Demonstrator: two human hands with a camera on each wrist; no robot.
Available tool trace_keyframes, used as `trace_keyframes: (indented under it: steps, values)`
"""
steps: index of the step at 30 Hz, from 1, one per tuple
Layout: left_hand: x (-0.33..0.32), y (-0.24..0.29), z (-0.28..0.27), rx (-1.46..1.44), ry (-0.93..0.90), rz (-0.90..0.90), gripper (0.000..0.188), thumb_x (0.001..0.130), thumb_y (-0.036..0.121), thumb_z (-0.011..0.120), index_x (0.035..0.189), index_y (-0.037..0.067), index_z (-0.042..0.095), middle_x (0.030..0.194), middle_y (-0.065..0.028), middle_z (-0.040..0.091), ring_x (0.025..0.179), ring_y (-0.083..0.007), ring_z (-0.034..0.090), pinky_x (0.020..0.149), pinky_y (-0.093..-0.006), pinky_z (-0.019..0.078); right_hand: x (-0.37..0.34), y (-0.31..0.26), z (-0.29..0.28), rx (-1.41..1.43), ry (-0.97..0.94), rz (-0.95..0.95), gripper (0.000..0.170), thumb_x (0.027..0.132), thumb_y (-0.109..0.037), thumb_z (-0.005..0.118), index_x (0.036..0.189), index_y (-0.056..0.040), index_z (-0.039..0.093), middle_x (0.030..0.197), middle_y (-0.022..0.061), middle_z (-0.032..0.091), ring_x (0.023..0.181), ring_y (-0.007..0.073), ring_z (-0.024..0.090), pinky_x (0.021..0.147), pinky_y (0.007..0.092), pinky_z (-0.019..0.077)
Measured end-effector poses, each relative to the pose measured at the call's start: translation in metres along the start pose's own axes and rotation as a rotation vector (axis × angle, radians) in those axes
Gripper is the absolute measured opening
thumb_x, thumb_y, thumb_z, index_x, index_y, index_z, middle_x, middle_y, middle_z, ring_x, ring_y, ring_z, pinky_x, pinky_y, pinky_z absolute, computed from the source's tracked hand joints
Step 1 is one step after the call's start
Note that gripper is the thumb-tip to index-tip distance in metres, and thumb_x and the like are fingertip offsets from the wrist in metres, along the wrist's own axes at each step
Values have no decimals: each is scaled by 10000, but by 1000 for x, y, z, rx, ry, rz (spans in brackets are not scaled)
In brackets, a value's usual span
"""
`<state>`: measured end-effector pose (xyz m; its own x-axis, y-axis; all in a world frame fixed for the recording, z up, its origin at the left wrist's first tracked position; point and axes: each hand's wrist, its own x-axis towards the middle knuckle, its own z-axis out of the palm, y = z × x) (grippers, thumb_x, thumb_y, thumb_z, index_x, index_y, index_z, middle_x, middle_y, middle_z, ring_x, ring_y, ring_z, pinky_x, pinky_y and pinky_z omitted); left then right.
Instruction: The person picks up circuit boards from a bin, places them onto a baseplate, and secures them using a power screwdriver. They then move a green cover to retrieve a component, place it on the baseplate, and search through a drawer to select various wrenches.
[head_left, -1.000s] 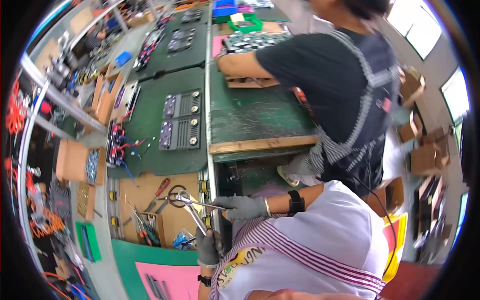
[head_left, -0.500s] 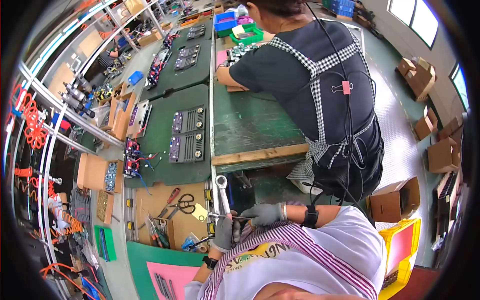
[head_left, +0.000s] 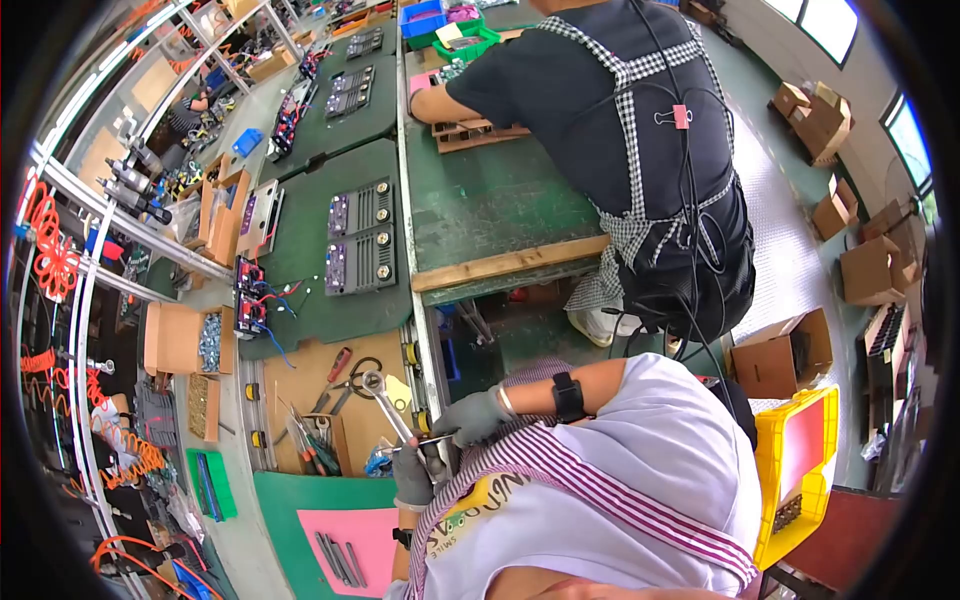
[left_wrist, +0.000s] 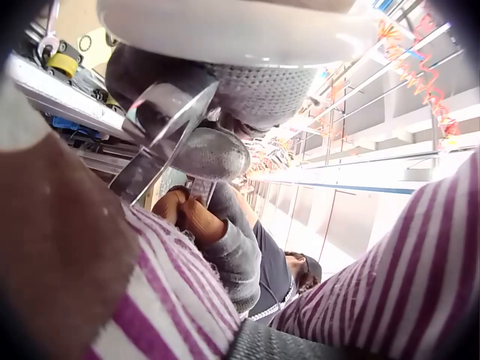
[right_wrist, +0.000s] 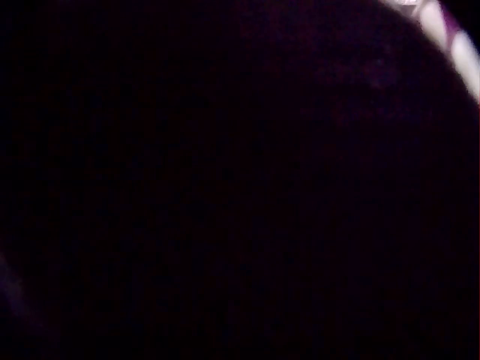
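Observation:
In the head view my left hand (head_left: 412, 478), in a grey glove, grips the lower end of a shiny wrench (head_left: 392, 409), its ring end up and to the left. Beside it my right hand (head_left: 475, 417), also gloved, holds a thin metal tool (head_left: 434, 440) that meets the wrench near my left fingers. From the left wrist, the gloved left hand (left_wrist: 255, 94) is close above blurred metal parts (left_wrist: 154, 142), and the right hand (left_wrist: 232, 251) has bare fingertips curled at the metal. The right wrist view is almost black.
Scissors (head_left: 365, 375), a red-handled screwdriver (head_left: 340, 364) and a box of pliers (head_left: 325, 440) lie on the brown board (head_left: 300, 370). Dark finned units (head_left: 360, 235) sit on the green mat. Another person (head_left: 640, 130) leans over the bench; a yellow crate (head_left: 800, 520) stands at right.
The thin tool has moved from the wrench's ring end down to near my left fingers. The wrench stood more upright half a second ago and now leans left. The head view has shifted.

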<state>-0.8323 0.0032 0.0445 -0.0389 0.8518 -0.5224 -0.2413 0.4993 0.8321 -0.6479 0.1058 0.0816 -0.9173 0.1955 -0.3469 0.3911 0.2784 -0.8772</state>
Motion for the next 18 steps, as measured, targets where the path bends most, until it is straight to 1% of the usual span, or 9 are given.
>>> trace_keyframes:
  steps: [2, 3, 6, 7, 9, 11, 12, 14, 18]
  values:
    - [-5, 3, -5, 4, 12, 2, 367, 867, 370, 427, 909, 17, 518, 525, -21, 469, 412, -108, 448, 366, -230, 344, 18, 11, 10, 2, 39, -50, 436, 722, -148, 505, 1140, -24, 491, 823, 144, 598, 696, 228, 606, 606, 352, 477]
    - [-7, 1, -10, -46, 21, 0, 346, 854, 370, 466, 928, 34, 511, 534, -22, 470, 411, -113, 439, 365, -232, 339, 34, 21, 16, -109, 60, -98, 436, 722, -145, 510, 1140, -22, 494, 852, 162, 601, 695, 250, 603, 619, 358, 476]
    - [-15, 2, -20, -248, 12, -73, 329, 835, 369, 532, 964, 67, 510, 572, -22, 492, 430, -118, 431, 378, -234, 334, 35, -1, 11, -51, 8, -59, 417, 722, -108, 486, 1129, -20, 497, 839, 162, 593, 746, 275, 592, 671, 375, 461]
    - [-17, 1, -22, -250, 19, -41, 325, 837, 367, 529, 967, 69, 515, 582, -20, 500, 437, -114, 434, 383, -232, 335, 46, 4, 16, -172, 31, -142, 405, 724, -108, 485, 1119, -22, 502, 829, 157, 593, 768, 279, 589, 679, 378, 459]
    - [-22, -5, -32, -259, 34, 26, 318, 840, 362, 523, 972, 73, 525, 600, -15, 516, 452, -104, 439, 393, -229, 335, 56, -2, 13, -169, -47, -145, 400, 727, -111, 489, 1118, -30, 506, 846, 159, 597, 773, 278, 592, 682, 379, 460]
    - [-22, -14, -39, -327, 301, -34, 251, 857, 324, 480, 920, 83, 510, 602, -35, 505, 431, -125, 429, 397, -246, 340, 76, -3, 20, -243, -60, -242, 400, 728, -111, 489, 1123, -44, 511, 848, 158, 599, 776, 276, 594, 677, 383, 461]
    - [-24, -19, -45, -377, 277, 38, 234, 855, 307, 488, 932, 88, 514, 625, -30, 510, 434, -121, 425, 400, -244, 340, 83, 0, 22, -279, -61, -289, 401, 729, -111, 489, 1125, -51, 513, 849, 157, 601, 778, 275, 595, 675, 385, 461]
    - [-29, -24, -56, -407, 308, 161, 213, 842, 277, 520, 965, 104, 516, 644, -4, 507, 455, -105, 411, 409, -228, 332, 72, -33, 9, -294, -121, -201, 408, 732, -111, 486, 1137, -72, 517, 846, 154, 603, 779, 275, 596, 667, 391, 462]
    - [-38, -25, -58, -525, 481, 84, 212, 840, 281, 524, 964, 109, 513, 653, 5, 502, 466, -98, 407, 410, -217, 322, 100, -42, 14, -290, -225, -206, 466, 718, -100, 498, 1185, -110, 507, 864, 143, 611, 802, 281, 598, 675, 395, 467]
